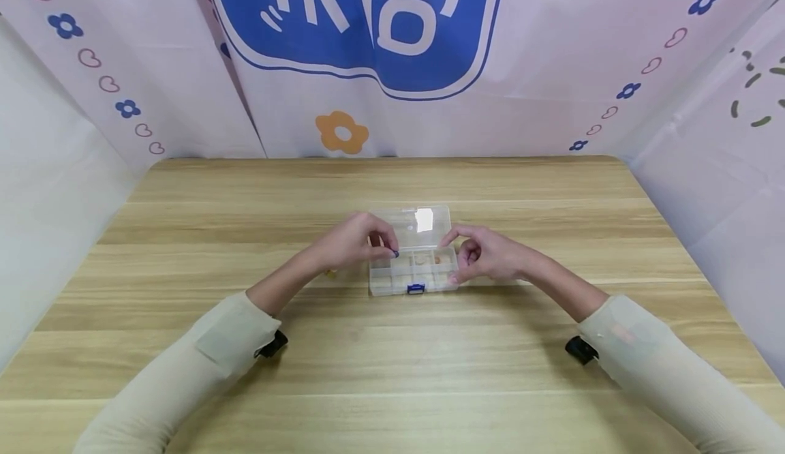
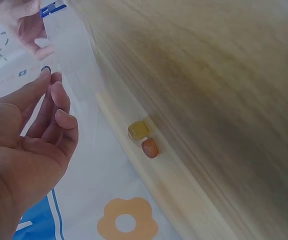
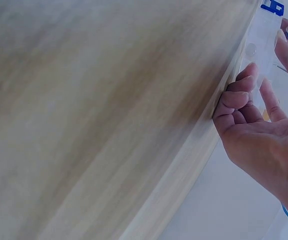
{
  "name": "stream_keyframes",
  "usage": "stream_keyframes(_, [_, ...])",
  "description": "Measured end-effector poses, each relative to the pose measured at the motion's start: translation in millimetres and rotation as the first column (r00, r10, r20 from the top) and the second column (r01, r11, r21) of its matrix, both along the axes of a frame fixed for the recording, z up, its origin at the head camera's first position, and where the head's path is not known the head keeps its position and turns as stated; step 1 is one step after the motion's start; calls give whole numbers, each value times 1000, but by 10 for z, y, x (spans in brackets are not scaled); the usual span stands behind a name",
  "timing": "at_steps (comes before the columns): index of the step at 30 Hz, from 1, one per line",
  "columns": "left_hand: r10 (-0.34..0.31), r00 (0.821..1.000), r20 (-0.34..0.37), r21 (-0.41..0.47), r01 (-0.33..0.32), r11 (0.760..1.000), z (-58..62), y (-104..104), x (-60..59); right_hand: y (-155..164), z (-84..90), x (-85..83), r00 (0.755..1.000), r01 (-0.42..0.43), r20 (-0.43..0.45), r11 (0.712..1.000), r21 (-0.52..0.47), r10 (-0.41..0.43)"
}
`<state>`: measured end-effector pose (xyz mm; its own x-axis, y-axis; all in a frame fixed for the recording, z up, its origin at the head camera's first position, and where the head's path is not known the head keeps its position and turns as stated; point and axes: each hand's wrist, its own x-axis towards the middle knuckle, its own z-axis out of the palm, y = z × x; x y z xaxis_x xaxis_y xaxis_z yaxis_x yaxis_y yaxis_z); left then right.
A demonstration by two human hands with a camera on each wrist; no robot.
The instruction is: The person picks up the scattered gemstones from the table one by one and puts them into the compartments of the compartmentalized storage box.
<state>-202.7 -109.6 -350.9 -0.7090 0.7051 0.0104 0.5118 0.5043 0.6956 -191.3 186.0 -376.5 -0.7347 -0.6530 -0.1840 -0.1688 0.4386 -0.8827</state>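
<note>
A clear plastic compartment box [image 1: 380, 291] lies on the wooden table with its lid [image 1: 401, 228] swung back and a blue latch [image 1: 416, 290] at the front. My left hand [image 1: 362, 241] pinches a small dark blue piece [image 1: 395, 254] between thumb and fingertips, over the box's back row. At the right end, my right hand [image 1: 490, 255] holds the box, thumb at its side and forefinger by the lid hinge. A small reddish piece [image 1: 438, 260] sits in the back right compartment. In the left wrist view, a yellow piece [image 2: 138, 130] and an orange-brown piece [image 2: 150, 148] lie on the table.
The wooden table [image 1: 392, 372] spreads around the box. Behind it hangs a white cloth [image 1: 490, 127] printed with a blue sign and flowers. Both forearms wear light sleeves [image 1: 202, 352] with dark devices at the cuffs.
</note>
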Motion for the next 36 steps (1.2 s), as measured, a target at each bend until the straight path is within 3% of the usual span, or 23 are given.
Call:
stream_keyframes(23, [-25, 999, -27, -30, 24, 999, -3, 95, -52, -7, -4, -3, 1000, 14, 11, 1000, 0, -14])
stream_keyframes(36, [32, 998, -54, -82, -36, 996, -3, 104, -35, -2, 4, 6, 1000, 13, 8, 1000, -1, -13])
